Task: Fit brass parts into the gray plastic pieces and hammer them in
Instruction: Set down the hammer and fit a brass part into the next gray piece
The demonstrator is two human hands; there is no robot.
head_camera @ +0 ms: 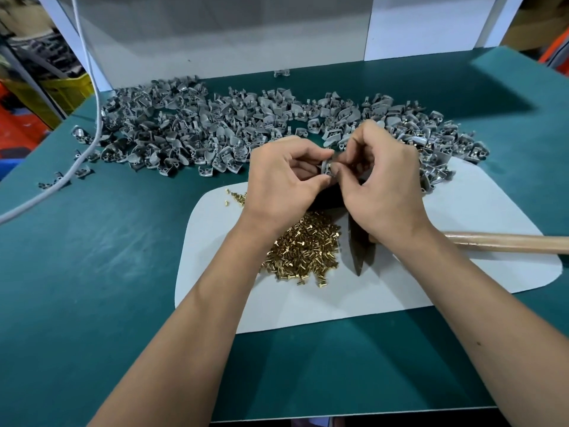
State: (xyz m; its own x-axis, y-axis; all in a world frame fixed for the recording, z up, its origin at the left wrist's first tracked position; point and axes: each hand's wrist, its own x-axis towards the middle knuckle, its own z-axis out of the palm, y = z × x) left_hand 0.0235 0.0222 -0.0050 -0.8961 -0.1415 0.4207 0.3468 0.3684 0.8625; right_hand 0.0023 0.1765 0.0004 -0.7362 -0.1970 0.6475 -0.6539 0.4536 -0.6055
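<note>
My left hand (283,177) pinches a small gray plastic piece (326,168) between thumb and fingers. My right hand (381,180) pinches a brass part (329,165) right at that piece, fingertips touching it. Both hands hover above a dark block (329,197), mostly hidden beneath them. A heap of loose brass parts (304,248) lies on the white mat (308,306) under my wrists. A hammer lies on the mat, its dark metal head (358,251) below my right wrist and its wooden handle (508,243) running off to the right.
A wide spread of gray plastic pieces (200,131) covers the green table (92,257) behind the mat. A gray cable (92,87) hangs down at the left and trails across the table. A white panel (215,35) stands at the back.
</note>
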